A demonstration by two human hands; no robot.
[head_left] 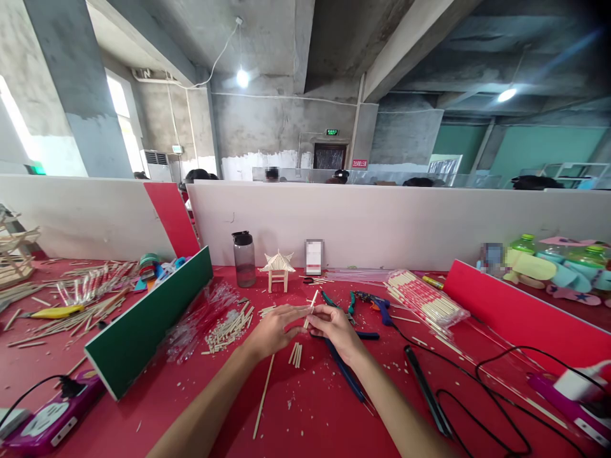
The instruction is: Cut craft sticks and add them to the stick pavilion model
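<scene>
Tabletop (229, 420) of red material spreads across the head view, bounded on the far side by a pale partition (358, 222), on the left by a slanting green board (147, 324) and on the right by a red board (520, 318). Midway between the two boards, the hands meet over a short pale stick (314, 299), held tilted above the surface. The right hand (334, 327) has it pinched between thumb and curled fingers. The left hand (277, 327) comes in flatter, thumb spread well away from the fingers, tips reaching the stick; I cannot tell whether they grip it.

Just nearer than the hands lies a little group of cut sticks (296, 355), and beyond it a long stick (264, 397) points toward the near edge. Red surface opens on both sides of that long stick. Left of the left hand, a pile of short pieces (229, 331) borders crumpled clear wrapping (203, 318). On the right, room is tighter: blue-handled pliers (344, 372) lie partly under the right hand, with a glue gun (377, 305) farther off and a black cable (482, 381) looping nearer. Farther back, near the partition, stand a bottle (244, 264), a small stick pavilion (278, 267) and a phone (314, 257).
</scene>
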